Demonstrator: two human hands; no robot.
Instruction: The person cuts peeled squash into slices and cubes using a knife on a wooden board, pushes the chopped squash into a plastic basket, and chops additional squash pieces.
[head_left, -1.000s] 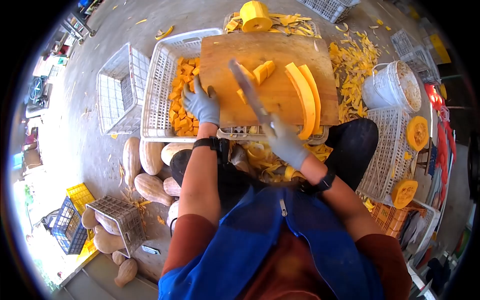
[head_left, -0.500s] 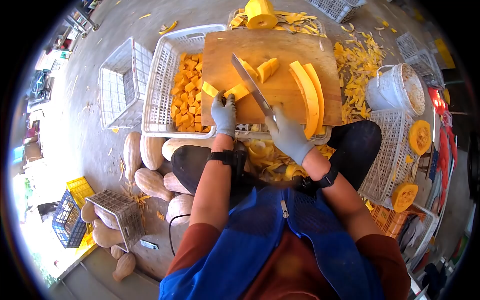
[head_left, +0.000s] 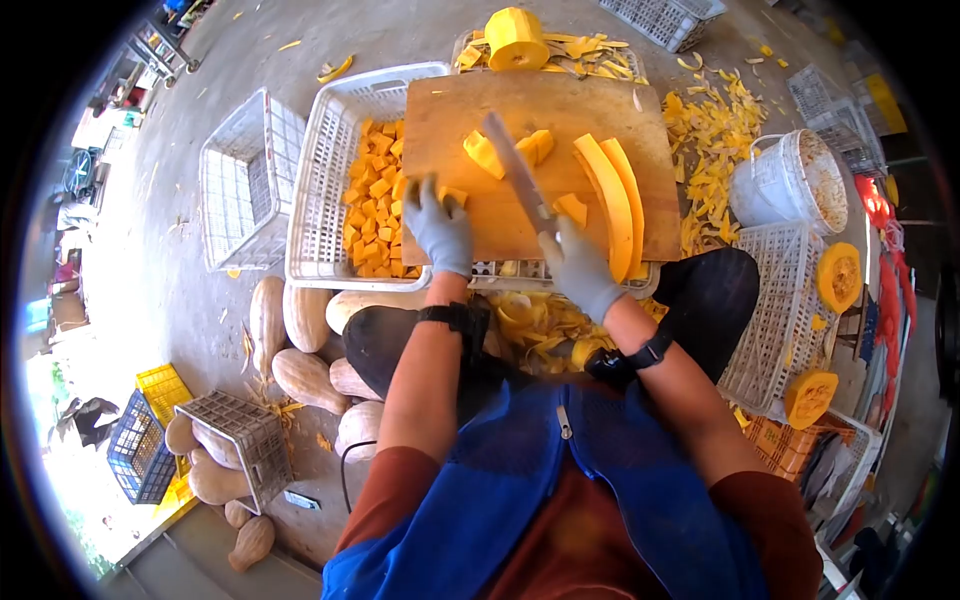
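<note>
My right hand, in a grey glove, is wrapped round the handle of a large knife. Its blade points away over a wooden cutting board. At the board's left edge my left hand, also gloved, has its fingers apart. Just beyond those fingers lies a small pumpkin piece; whether they touch it I cannot tell. One cut piece rests right of the blade. Chunks of pumpkin lie left of the blade, partly behind it. Two long peeled pumpkin slices lie at the right.
Pumpkin cubes fill part of a white crate beside the board. A peeled pumpkin stands beyond it. Peelings and a white bucket are at the right. Whole pumpkins lie at lower left, near an upright white crate.
My left fingers have spread apart from the pumpkin piece they held. The knife has shifted slightly right, and a cut piece now shows to its right.
</note>
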